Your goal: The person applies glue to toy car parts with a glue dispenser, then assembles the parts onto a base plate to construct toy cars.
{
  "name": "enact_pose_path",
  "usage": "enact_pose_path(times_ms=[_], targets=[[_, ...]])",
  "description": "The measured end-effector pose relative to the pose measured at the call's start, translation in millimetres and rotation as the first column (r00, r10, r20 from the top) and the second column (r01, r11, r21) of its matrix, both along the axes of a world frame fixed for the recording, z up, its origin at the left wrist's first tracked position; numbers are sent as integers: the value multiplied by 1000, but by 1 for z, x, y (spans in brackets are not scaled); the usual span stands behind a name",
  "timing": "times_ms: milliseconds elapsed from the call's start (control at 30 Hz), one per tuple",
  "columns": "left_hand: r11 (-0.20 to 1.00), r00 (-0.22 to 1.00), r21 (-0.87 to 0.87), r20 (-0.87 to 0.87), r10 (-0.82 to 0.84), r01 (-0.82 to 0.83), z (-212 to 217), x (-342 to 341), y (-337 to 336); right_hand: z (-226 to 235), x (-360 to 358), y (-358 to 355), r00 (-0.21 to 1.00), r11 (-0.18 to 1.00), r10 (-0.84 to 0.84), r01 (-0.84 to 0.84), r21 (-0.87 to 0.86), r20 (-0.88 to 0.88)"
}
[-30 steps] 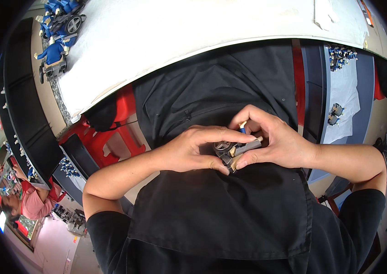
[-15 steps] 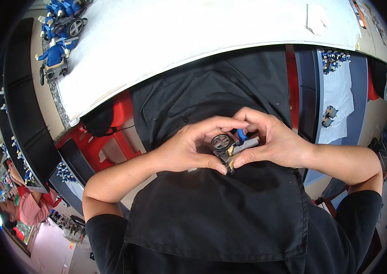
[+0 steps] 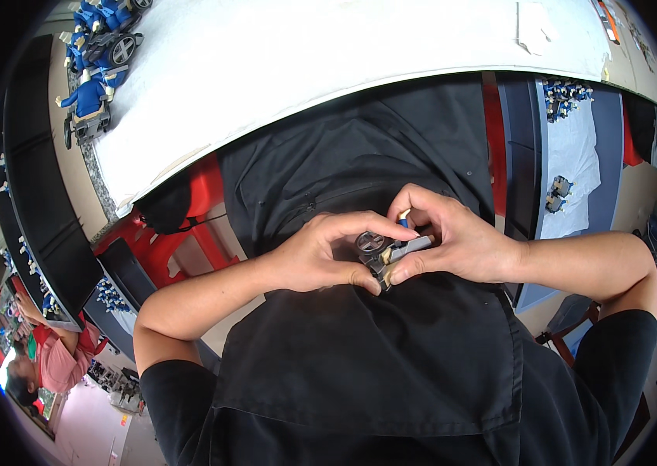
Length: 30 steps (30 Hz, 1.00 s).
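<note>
Left hand [image 3: 305, 252] and right hand [image 3: 468, 237], both grips closed around the small grey plastic wheeled toy with blue and cream parts [image 3: 407, 248]. Toy sits between the two hands, in front of the black cloth apron [image 3: 375, 349], near the edge of the white-covered surface [image 3: 344, 46]. Both thumbs at its lower end; spoked wheel on its left-hand side. Blue-clad wheeled plastic figures [image 3: 89, 97] at surface's far left. Small orange label [image 3: 124, 419], lower left, print too small to read.
</note>
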<state>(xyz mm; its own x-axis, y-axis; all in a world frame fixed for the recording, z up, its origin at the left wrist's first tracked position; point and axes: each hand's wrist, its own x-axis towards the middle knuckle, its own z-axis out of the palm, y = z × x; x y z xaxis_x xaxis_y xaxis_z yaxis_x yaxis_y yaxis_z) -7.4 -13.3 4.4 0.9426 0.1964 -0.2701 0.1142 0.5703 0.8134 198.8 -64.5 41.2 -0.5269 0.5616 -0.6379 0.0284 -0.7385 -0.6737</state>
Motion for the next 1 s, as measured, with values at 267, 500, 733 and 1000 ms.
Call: enact_pose_path(times_ms=[267,500,733,1000], targets=[[996,998,53,16,67,-68,-6,-1,-6,-5,-1,0,999,998,-25,23,-56,-30],[992,999,121,46,27,-32,-7,-1,-2,-5,0,-1,999,1000,-22,21,-18,-39],[1000,1000,21,6,10,-10,-5,0,-1,0,1,-1,1000,1000,-1,1,25,27],[998,999,-67,-33,16,-19,1,1,-3,0,-1,-4,998,991,-65,62,-121,-20]])
